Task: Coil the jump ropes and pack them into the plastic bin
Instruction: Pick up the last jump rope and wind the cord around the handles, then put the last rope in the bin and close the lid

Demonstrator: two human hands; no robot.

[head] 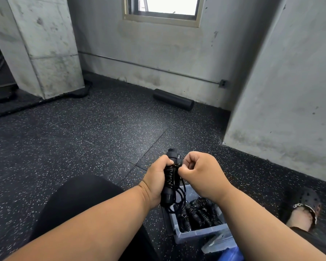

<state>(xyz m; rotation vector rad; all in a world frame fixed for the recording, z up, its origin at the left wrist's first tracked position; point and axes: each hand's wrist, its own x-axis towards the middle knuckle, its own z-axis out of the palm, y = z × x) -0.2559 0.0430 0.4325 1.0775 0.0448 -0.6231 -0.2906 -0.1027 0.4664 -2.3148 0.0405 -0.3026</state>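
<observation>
My left hand (155,180) grips the black handles of a jump rope (171,182), with thin black cord wound round them and a few loops hanging below. My right hand (199,171) is curled beside it, its fingertips pinching the cord at the top of the winding. Both hands hover over the far left end of a translucent grey-blue plastic bin (199,233) on the floor. Inside the bin lie several coiled black jump ropes (199,213). My forearms hide part of the bin.
Speckled black rubber floor all round. A black foam roller (173,99) lies by the far wall. Concrete walls rise at right and a pillar (43,48) at left. My foot in a black clog (301,208) rests right of the bin; my knee (79,196) is left of it.
</observation>
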